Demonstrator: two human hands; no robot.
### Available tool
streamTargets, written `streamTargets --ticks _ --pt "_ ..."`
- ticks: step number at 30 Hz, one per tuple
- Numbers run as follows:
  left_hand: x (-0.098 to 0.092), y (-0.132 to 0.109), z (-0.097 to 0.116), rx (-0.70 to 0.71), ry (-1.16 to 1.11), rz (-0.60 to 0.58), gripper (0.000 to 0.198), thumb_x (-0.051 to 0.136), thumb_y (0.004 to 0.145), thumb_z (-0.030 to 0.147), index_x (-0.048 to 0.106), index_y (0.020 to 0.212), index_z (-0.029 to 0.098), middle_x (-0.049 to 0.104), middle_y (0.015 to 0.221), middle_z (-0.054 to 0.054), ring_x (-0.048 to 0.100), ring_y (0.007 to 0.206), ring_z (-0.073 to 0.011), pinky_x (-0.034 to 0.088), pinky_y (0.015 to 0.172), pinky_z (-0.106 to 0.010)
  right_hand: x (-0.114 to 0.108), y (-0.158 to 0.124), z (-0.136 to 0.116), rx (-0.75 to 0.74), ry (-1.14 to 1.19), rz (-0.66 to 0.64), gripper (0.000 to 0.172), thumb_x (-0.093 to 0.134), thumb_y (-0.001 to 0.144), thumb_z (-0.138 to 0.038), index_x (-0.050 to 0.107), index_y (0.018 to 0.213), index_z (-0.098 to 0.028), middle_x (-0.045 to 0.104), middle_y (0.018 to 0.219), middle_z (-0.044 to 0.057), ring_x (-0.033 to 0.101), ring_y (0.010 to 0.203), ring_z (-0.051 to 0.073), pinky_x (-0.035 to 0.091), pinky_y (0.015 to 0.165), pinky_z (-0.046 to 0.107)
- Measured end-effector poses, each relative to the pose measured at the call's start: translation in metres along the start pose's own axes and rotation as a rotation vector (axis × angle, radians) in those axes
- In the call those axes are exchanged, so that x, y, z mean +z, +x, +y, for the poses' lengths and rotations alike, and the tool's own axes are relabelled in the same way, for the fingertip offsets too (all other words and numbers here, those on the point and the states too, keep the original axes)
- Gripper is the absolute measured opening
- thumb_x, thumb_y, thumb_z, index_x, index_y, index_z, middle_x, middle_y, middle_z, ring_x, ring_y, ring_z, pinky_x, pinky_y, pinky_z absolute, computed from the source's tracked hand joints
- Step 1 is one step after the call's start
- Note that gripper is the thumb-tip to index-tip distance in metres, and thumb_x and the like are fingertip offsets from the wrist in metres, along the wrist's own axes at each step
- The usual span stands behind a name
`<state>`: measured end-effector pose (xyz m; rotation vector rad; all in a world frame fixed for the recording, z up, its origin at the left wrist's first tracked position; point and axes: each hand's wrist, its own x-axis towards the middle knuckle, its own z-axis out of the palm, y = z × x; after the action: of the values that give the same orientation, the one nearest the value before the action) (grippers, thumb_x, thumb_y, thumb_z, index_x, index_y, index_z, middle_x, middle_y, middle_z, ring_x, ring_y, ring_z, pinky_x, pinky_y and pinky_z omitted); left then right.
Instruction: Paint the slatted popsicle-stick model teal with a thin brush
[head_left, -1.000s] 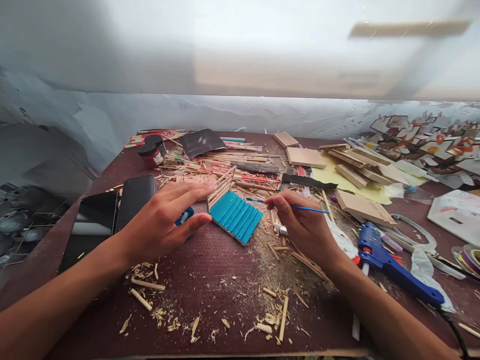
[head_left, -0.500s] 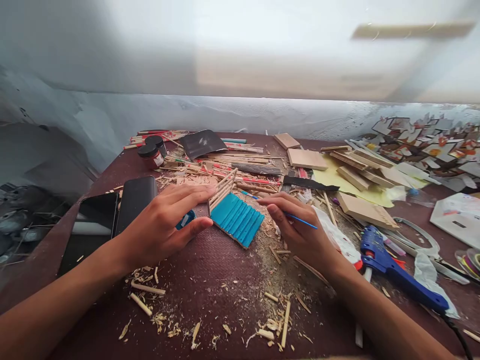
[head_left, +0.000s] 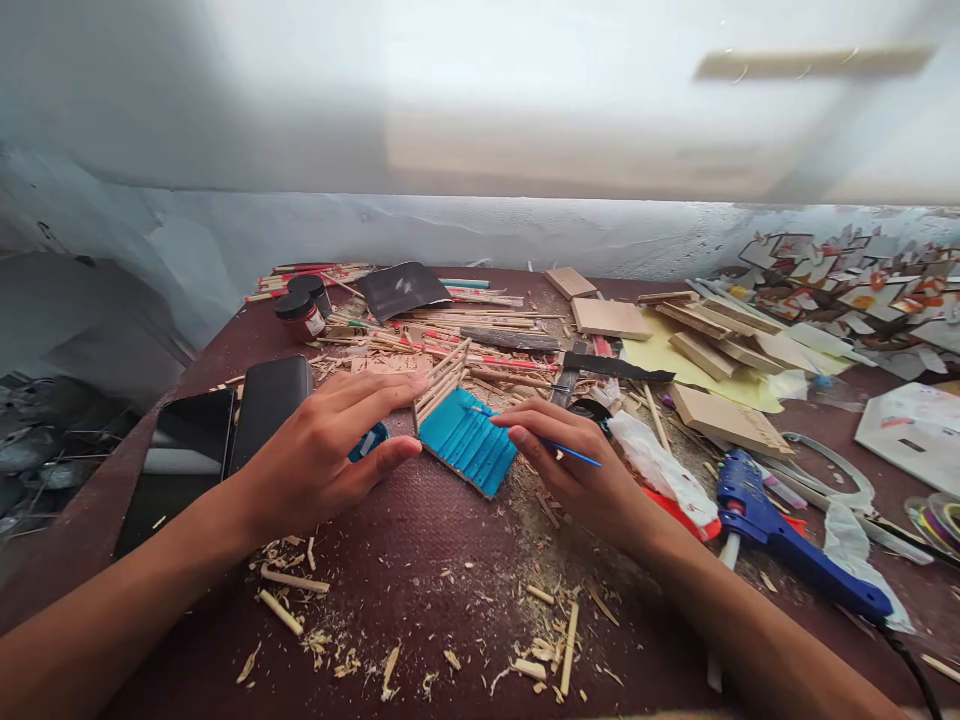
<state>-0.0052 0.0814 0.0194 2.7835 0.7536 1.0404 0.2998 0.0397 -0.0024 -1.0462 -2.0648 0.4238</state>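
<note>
A small wooden model rests on the table, with a ridged panel painted bright blue and a rail of bare sticks along its back left side. My left hand holds its left end between thumb and fingers. In my right hand is a thin paintbrush with a blue handle, pinched in the fingers. Its tip reaches the upper part of the blue panel. Behind my left thumb, partly hidden, sits a small pot of blue paint.
Two dark phone-like slabs lie at left, near lidded paint jars. Sticks and wood blocks cover the back. A blue glue gun lies at right. Wood shavings litter the front.
My right hand has moved left, bringing the brush tip from beyond the panel's edge onto the blue surface. My left hand stays on the model.
</note>
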Motion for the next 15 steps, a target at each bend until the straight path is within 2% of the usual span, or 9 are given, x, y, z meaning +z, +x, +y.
streamTargets --ticks 3,5,10,13,15 --pt "0.000 0.000 0.000 0.003 0.001 0.003 0.049 0.048 0.114 0.051 0.060 0.142 0.013 0.072 0.140 -0.013 0.066 0.135 -0.0226 0.052 0.115 -0.037 -0.004 0.000 0.003 0.071 -0.079 0.116 0.022 0.056 0.111 -0.028 0.077 0.111 -0.020 0.078 0.107 0.008 0.072 0.096 0.018 0.055 0.082 0.034" --pt "0.001 0.000 0.000 -0.002 -0.003 -0.002 0.050 0.048 0.114 0.051 0.060 0.143 0.013 0.071 0.141 -0.013 0.065 0.136 -0.0232 0.052 0.115 -0.038 -0.010 0.000 0.003 0.115 -0.110 0.181 0.025 0.055 0.111 -0.032 0.077 0.107 -0.020 0.077 0.097 0.006 0.069 0.087 0.017 0.052 0.075 0.033" --pt "0.000 -0.001 0.000 -0.012 -0.012 -0.005 0.050 0.049 0.113 0.052 0.059 0.144 0.014 0.071 0.143 -0.013 0.065 0.136 -0.0241 0.052 0.115 -0.040 -0.018 -0.002 -0.006 0.217 -0.004 0.269 0.042 0.053 0.111 -0.047 0.077 0.088 -0.020 0.065 0.066 0.000 0.053 0.055 0.012 0.040 0.054 0.031" --pt "0.000 -0.002 0.000 -0.009 -0.020 0.001 0.048 0.050 0.113 0.050 0.060 0.143 0.014 0.071 0.142 -0.014 0.065 0.136 -0.0240 0.051 0.115 -0.039 -0.019 -0.001 -0.011 0.261 0.064 0.322 0.049 0.053 0.110 -0.053 0.075 0.080 -0.020 0.064 0.061 0.000 0.051 0.051 0.011 0.039 0.050 0.030" --pt "0.000 -0.002 0.000 -0.008 -0.023 0.002 0.047 0.050 0.113 0.050 0.060 0.143 0.014 0.071 0.142 -0.014 0.065 0.136 -0.0241 0.051 0.115 -0.039 -0.020 0.000 -0.011 0.289 0.083 0.303 0.053 0.052 0.110 -0.055 0.073 0.075 -0.021 0.063 0.058 0.000 0.051 0.049 0.010 0.038 0.049 0.030"
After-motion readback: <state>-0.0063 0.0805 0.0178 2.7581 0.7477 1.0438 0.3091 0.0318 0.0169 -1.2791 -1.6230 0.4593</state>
